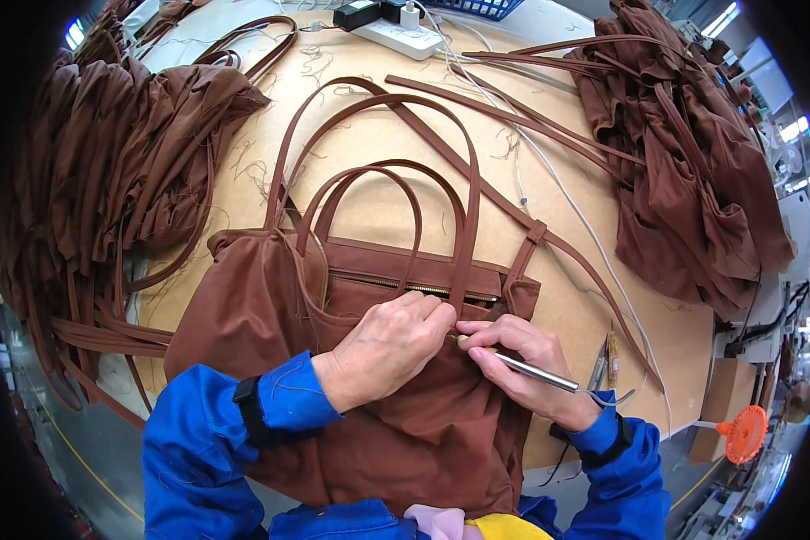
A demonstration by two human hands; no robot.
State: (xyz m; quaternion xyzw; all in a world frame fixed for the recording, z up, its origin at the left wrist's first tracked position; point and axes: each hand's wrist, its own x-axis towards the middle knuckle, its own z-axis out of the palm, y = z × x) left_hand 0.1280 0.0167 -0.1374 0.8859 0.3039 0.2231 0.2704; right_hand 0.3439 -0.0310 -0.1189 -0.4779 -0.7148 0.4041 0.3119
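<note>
A brown handbag [414, 441] lies in front of me, its handles [466, 171] stretched away across the table. The brass zipper [378, 280] along its top edge is partly open. My left hand [391, 342] is closed on the bag near the foot of a handle; its fingertips are partly hidden. In my right hand [533, 355] is a slim silver pen-shaped tool [540, 371] with a thin cord at its rear end. The tool's tip is close to the left fingertips, at the handle's foot.
Brown bags are heaped at the left [144, 153] and right [675, 171]. A white power strip [400, 38] and blue basket [481, 7] stand at the far edge. A white cord [562, 189] crosses the table. A yellow-handled tool [613, 358] lies beside my right hand, near an orange disc [745, 434].
</note>
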